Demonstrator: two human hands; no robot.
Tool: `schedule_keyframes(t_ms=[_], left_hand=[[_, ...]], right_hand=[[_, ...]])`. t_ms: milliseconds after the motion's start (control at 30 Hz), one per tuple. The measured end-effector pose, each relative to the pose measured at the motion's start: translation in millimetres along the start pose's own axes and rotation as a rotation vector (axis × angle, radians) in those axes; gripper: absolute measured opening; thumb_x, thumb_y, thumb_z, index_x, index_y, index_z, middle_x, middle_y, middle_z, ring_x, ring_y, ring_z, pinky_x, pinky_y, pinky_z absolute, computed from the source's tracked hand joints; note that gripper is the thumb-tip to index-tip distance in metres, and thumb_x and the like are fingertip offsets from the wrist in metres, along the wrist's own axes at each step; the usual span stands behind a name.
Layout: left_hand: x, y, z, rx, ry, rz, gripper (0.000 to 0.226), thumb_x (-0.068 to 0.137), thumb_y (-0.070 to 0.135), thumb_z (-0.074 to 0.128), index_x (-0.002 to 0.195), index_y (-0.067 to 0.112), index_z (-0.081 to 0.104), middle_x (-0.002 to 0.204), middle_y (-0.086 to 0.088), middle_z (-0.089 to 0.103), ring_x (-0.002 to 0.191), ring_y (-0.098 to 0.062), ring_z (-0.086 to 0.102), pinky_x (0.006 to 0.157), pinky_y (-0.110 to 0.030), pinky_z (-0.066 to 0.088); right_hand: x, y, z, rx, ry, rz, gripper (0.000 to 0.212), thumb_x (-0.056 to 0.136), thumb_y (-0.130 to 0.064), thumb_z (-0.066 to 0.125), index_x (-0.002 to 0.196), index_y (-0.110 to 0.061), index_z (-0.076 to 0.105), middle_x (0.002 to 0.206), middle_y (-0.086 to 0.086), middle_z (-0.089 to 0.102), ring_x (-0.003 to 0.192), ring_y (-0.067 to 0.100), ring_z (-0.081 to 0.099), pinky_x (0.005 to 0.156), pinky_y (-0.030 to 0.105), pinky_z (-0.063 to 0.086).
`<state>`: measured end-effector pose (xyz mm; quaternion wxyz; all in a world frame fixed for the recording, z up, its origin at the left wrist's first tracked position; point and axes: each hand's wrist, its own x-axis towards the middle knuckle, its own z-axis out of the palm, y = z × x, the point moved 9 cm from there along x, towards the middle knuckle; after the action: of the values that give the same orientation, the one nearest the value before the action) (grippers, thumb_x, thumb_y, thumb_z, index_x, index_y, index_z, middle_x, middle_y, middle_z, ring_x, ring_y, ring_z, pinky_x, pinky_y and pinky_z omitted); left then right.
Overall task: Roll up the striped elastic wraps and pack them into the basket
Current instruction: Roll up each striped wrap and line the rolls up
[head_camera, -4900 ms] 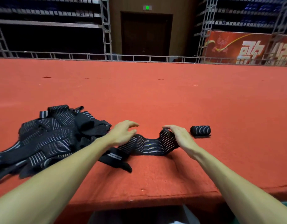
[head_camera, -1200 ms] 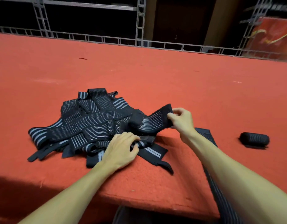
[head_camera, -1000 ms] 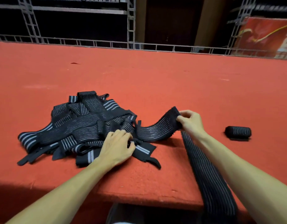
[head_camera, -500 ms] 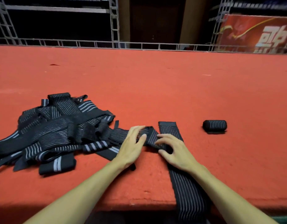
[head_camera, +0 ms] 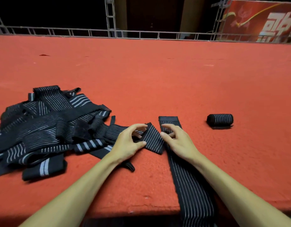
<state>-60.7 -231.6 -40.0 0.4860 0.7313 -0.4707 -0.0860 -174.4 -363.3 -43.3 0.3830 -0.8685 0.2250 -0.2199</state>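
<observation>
- Now, left hand (head_camera: pixel 130 143) sits at the near centre of the counter (head_camera: pixel 157 79); its fingers (head_camera: pixel 136 126) curl over the far edge of a striped wrap end (head_camera: pixel 153 138) with the thumb on the near edge, so it pinches the flap.
- Wrap end lies diagonal between the two hands, flat on the counter, touching the long wrap at its 3 o'clock side.
- Right hand (head_camera: pixel 177 141) is at 3 o'clock of the left hand, just beside it; fingers (head_camera: pixel 171 126) are half bent and narrow, tips over the long wrap, closed round nothing. Thumb tip meets the flap's edge.
- Long wrap (head_camera: pixel 189 182) lies flat, unrolled, running 12 to 6 o'clock; its far end is just past the right fingertips, its near part hangs over the counter edge.
- Pile of striped wraps (head_camera: pixel 48 128) sits at 9 o'clock of the hands, loose and tangled, its nearest strips reaching under the left hand.
- Rolled wrap (head_camera: pixel 220 121) lies on its side at 2 o'clock of the right hand, well apart from it.
- Basket: cannot tell where.
- Metal railing (head_camera: pixel 141 32) runs along the far counter edge at 12 o'clock; red banner (head_camera: pixel 264 20) at 1 o'clock behind it.
</observation>
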Motion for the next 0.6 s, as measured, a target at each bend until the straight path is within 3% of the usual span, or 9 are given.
schedule_keyframes(t_ms=[100, 167, 233, 333, 400, 500, 600], left_hand=[[-1.2, -11.3, -3.9, -0.232, 0.022, -0.094, 0.044, 0.084, -0.002, 0.061, 0.113, 0.032, 0.059, 0.105, 0.006, 0.069, 0.084, -0.001, 0.062, 0.075, -0.016, 0.043], [-2.1, -16.5, -7.7, -0.310, 0.087, -0.150, 0.033, 0.089, 0.004, 0.054, 0.111, 0.028, 0.059, 0.099, 0.004, 0.070, 0.086, -0.005, 0.063, 0.076, -0.024, 0.044], [-4.6, -14.0, -21.3, -0.243, 0.228, -0.127, 0.026, 0.086, 0.017, 0.052, 0.110, 0.027, 0.058, 0.097, 0.005, 0.068, 0.092, -0.007, 0.062, 0.079, -0.026, 0.045], [-12.2, -0.8, -42.4, -0.158, 0.398, -0.027, 0.029, 0.082, 0.022, 0.048, 0.110, 0.024, 0.055, 0.104, 0.002, 0.061, 0.100, -0.006, 0.056, 0.083, -0.014, 0.041], [-17.8, 12.2, -54.4, -0.093, 0.454, 0.058, 0.026, 0.085, 0.020, 0.047, 0.109, 0.022, 0.055, 0.105, 0.002, 0.056, 0.101, -0.002, 0.052, 0.085, -0.009, 0.037], [-25.1, 24.0, -65.8, 0.041, 0.477, 0.157, 0.026, 0.087, 0.024, 0.042, 0.104, 0.017, 0.061, 0.105, 0.003, 0.055, 0.103, -0.004, 0.049, 0.094, -0.014, 0.035], [-21.8, 18.4, -56.1, 0.132, 0.326, 0.143, 0.028, 0.086, 0.027, 0.040, 0.095, 0.019, 0.066, 0.103, 0.007, 0.055, 0.103, -0.005, 0.050, 0.097, -0.023, 0.037]], right_hand=[[12.5, -2.0, 14.2, -0.044, -0.101, 0.058, 0.053, 0.086, -0.038, 0.068, 0.134, -0.024, 0.052, 0.112, -0.006, 0.065, 0.099, 0.006, 0.059, 0.088, 0.018, 0.040], [15.6, -9.3, 18.8, -0.090, -0.083, 0.016, 0.046, 0.081, -0.028, 0.075, 0.124, -0.022, 0.061, 0.106, -0.007, 0.068, 0.091, 0.004, 0.059, 0.079, 0.008, 0.038], [14.1, -22.1, 7.5, -0.073, 0.042, -0.056, 0.029, 0.079, -0.014, 0.075, 0.107, -0.020, 0.070, 0.095, -0.010, 0.069, 0.084, 0.004, 0.059, 0.071, 0.004, 0.035], [5.3, -55.5, -27.5, -0.155, 0.318, -0.312, 0.030, 0.070, 0.003, 0.068, 0.093, -0.017, 0.069, 0.089, -0.005, 0.066, 0.084, 0.015, 0.055, 0.075, 0.015, 0.035], [-3.5, -73.3, -38.2, -0.250, 0.363, -0.483, 0.032, 0.066, 0.002, 0.063, 0.091, -0.017, 0.066, 0.089, -0.003, 0.064, 0.084, 0.020, 0.053, 0.076, 0.026, 0.040], [-15.1, -70.4, -16.1, -0.421, 0.028, -0.554, 0.026, 0.069, -0.021, 0.068, 0.095, -0.022, 0.067, 0.099, -0.003, 0.061, 0.093, 0.021, 0.056, 0.082, 0.040, 0.046], [-31.8, -49.2, 14.9, -0.527, -0.332, -0.465, 0.040, 0.078, -0.057, 0.059, 0.100, -0.025, 0.069, 0.108, -0.006, 0.061, 0.104, 0.015, 0.055, 0.093, 0.037, 0.045]])
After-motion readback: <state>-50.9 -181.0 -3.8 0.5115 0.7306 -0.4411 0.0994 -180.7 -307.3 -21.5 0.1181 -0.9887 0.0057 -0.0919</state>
